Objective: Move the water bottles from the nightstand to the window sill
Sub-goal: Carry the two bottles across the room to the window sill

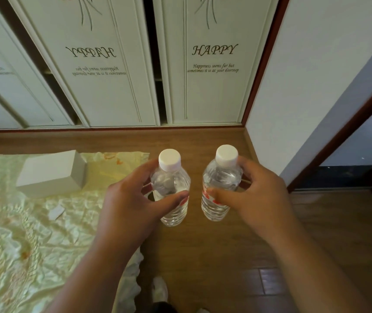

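1. Left hand (pixel 133 199) curled round the left water bottle (pixel 171 188), thumb across the front near the label, fingers wrapped behind and mostly hidden by the clear plastic.
2. Right hand (pixel 255 195) gripping the right water bottle (pixel 222 184) the same way, thumb over the red label, fingertips out of sight behind the bottle.
3. Both forearms reaching in from the bottom edge, elbows cut off by the frame.
4. Both bottles upright, white caps on, side by side but apart, held in the air above the wooden floor (pixel 214 256); label print covered by the thumbs and unreadable.
5. Bed (pixel 22 245) to the left under a pale green, wrinkled cover, its near and left parts cut off.
6. White box (pixel 51 175) lying on the bed, well left of the left hand; small white scrap of paper (pixel 56 212) nearer, kind unclear.
7. White shoe (pixel 160 290) partly visible below, between the forearms.
8. Wardrobe doors (pixel 212 64) beyond, printed "HAPPY", tops cut off.
9. Dark opening at the right edge, contents hard to make out.
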